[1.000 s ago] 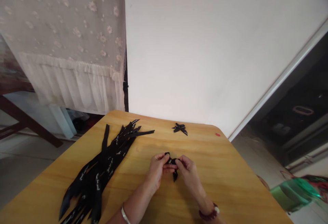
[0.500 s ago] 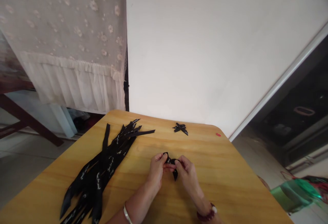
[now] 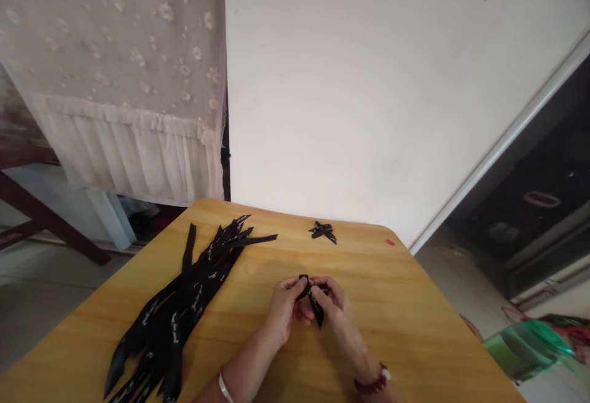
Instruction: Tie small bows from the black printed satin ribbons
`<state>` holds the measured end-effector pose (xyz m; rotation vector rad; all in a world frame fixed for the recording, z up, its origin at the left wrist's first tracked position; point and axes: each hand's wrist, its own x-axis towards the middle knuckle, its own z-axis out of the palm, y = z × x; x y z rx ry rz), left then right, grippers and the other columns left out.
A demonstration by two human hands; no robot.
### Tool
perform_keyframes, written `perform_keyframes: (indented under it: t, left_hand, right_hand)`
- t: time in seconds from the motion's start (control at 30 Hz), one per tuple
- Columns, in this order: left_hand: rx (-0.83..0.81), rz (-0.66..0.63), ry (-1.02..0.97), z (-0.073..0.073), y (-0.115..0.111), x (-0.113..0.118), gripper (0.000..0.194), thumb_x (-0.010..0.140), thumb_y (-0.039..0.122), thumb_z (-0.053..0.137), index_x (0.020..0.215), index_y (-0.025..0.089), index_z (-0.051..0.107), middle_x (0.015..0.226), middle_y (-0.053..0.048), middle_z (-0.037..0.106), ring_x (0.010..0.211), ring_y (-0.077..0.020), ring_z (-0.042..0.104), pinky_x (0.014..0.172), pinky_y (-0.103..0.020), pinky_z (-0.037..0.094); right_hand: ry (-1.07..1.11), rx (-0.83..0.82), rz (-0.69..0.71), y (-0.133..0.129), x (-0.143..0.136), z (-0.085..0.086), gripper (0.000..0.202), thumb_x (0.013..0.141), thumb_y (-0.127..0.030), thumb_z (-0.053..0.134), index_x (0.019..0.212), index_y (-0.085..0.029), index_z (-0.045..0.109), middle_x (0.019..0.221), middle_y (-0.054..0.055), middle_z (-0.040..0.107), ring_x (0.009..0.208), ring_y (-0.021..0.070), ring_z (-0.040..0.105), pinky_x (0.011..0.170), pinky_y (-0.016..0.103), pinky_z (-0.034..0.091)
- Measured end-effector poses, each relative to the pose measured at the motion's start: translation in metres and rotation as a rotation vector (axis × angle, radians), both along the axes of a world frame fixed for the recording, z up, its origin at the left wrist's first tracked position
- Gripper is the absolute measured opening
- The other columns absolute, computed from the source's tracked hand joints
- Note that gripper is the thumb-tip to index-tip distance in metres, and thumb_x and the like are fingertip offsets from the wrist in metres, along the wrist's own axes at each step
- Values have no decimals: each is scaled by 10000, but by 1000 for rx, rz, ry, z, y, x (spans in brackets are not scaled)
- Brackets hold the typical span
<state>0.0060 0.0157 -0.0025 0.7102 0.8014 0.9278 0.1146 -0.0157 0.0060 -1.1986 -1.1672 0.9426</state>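
Between my two hands, above the front middle of the table, is a short black ribbon [image 3: 316, 311] with white lettering. My left hand [image 3: 286, 303] pinches its left part between thumb and fingers. My right hand [image 3: 335, 306] is closed on the right part, thumb pressing on top, and one pointed tail hangs down between the hands. Part of the ribbon is hidden by my fingers. Left of my hands lies a loose pile of long black printed ribbons [image 3: 193, 295]. Farther back rests a tied black ribbon bow [image 3: 323, 231].
The wooden table [image 3: 396, 329] meets a white panel [image 3: 359, 83] at its back edge. A small red piece [image 3: 390, 242] lies near the back right corner. A lace curtain [image 3: 129, 102] hangs at the left. Beyond the right edge is a green translucent object [image 3: 525, 344].
My hands have drawn closer together. The ribbon has bent between them, and its tail now shows longer in front of my left fingers.
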Motion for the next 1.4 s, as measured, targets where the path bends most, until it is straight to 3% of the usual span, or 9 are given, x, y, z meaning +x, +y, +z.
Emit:
perform_keyframes:
  t: [0.3,0.4,0.5,0.57,0.63,0.77,0.97,1.13,1.4]
  left_hand:
    - [9,-69,59,5,-2,-1,426,644,461,536,919,136,554,888,-99,636,268,-63,472,241,-180,318]
    - [47,35,147,7,3,-6,400,642,455,535,888,141,567,879,-87,634,239,-18,387,226,-167,241]
    - [157,176,272,10,7,-10,320,593,360,607,826,141,592,828,-45,632,246,19,313,242,-152,195]
    - [167,137,320,12,7,-10,276,564,292,630,800,152,600,781,-12,628,248,19,304,248,-153,176]
    - [152,48,340,14,6,-8,195,561,238,620,731,147,590,581,30,591,238,4,294,249,-152,152]
    - [126,-6,331,14,4,-5,90,598,225,569,630,158,518,311,99,376,218,-21,252,251,-145,104]
    - [128,-7,273,11,5,-5,145,581,265,595,619,160,502,314,105,375,216,-22,256,250,-150,120]
    - [151,-15,222,8,4,-4,165,581,287,608,601,157,509,346,93,418,217,-21,280,246,-155,127]
    - [133,13,166,6,3,-2,198,570,310,624,577,157,501,327,100,389,207,-18,263,246,-157,98]
  right_hand:
    - [-96,-15,-61,6,8,-3,89,600,-212,607,614,-168,530,854,68,612,807,195,553,718,288,409]
    - [-108,-46,-100,6,14,0,113,597,-247,607,589,-169,527,665,29,606,646,167,549,604,262,409]
    - [-126,-85,-129,6,16,1,134,588,-264,613,580,-170,517,491,-33,503,486,122,471,467,223,358]
    - [-144,-87,-88,5,15,0,125,592,-249,609,581,-170,513,474,-50,464,458,104,436,440,208,334]
    - [-165,-76,-41,5,13,-1,110,602,-230,602,583,-167,514,494,-51,463,470,98,432,449,203,336]
    - [-115,-68,-3,4,11,-1,154,601,-229,621,711,-164,536,628,-21,532,576,117,486,525,214,377]
    - [-4,-116,66,1,9,2,120,612,-241,618,658,-155,548,581,-31,523,561,110,472,534,213,363]
    - [-8,-159,34,1,7,6,118,599,-231,605,558,-154,525,471,-62,444,472,85,393,471,202,298]
    - [-4,-113,25,2,4,5,119,588,-232,588,550,-164,498,469,-66,415,473,85,363,470,202,288]
